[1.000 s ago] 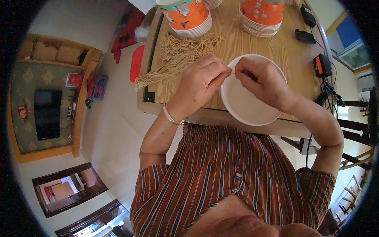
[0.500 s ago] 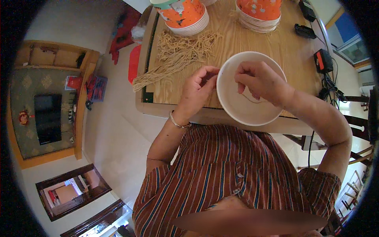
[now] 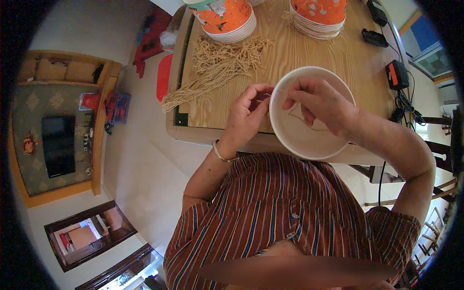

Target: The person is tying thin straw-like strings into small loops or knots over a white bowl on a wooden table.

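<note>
A round tub (image 3: 314, 145), white inside and looking like paper, tilts with its mouth toward me at the table's near edge. My right hand (image 3: 324, 104) reaches into it, fingers pinched on a thin beige string (image 3: 316, 129) that trails over the tub's inner side. Against the tub's outer left wall is my left hand (image 3: 245, 113), its thumb and fingers closed together at the rim. What those fingertips hold is too small to make out. A loose bundle of beige strings (image 3: 217, 77) lies on the table left of the tub.
Orange printed tubs stand stacked at the back left (image 3: 227, 21) and back right (image 3: 319, 19). Along the table's right edge are black adapters (image 3: 397, 75) and tangled cables (image 3: 406, 108). The wooden table (image 3: 270, 48) ends just before my body. A red stool (image 3: 164, 77) stands beyond its left side.
The tub has shifted slightly right and toward me, both hands moving with it. My right fingers have spread a little inside the tub, and the string now shows more of a loop.
</note>
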`<state>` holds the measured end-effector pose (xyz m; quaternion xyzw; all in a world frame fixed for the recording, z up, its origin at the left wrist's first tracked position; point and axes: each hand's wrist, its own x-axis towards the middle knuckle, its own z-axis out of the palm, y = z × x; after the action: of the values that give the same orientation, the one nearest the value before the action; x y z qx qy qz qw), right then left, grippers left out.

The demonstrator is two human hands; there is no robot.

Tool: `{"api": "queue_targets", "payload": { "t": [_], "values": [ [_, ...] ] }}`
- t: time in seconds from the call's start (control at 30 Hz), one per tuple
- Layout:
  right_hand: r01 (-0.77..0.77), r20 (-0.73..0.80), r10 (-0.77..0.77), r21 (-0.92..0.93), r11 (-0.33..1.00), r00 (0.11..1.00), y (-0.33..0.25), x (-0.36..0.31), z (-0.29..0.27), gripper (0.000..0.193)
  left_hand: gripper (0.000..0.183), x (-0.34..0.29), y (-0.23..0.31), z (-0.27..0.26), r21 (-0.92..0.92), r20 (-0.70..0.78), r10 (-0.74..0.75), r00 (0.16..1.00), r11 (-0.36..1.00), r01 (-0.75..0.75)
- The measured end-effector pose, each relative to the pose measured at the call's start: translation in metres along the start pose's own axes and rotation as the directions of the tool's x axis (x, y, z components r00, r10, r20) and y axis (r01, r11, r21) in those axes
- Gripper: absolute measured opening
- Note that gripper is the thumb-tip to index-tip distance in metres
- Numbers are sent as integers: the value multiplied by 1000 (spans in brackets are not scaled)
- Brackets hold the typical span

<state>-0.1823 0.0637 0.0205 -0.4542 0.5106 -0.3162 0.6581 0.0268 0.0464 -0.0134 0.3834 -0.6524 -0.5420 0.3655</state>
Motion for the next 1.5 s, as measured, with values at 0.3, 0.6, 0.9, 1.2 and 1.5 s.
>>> {"api": "queue_targets", "payload": {
  "t": [0.3,0.6,0.9,1.2,1.5],
  "values": [
    [-52,30,51,43,998,998,-4,-9,5,18,22,0,1,2,-70,0,-58,998,996,58],
    [-96,-32,95,-14,995,995,-3,-9,4,18,23,4,1,4,-13,1,-8,1000,1000,8],
    [-72,-34,74,41,997,997,-4,-7,6,18,22,5,-4,5,-38,-14,-2,1000,999,1],
    [-106,-27,107,28,994,994,-1,-3,7,19,22,6,-2,6,-78,-10,3,1000,997,-4],
    [-90,-3,90,-55,994,996,-1,-3,7,18,22,6,-2,6,16,-29,53,998,999,-52]
  ]
}}
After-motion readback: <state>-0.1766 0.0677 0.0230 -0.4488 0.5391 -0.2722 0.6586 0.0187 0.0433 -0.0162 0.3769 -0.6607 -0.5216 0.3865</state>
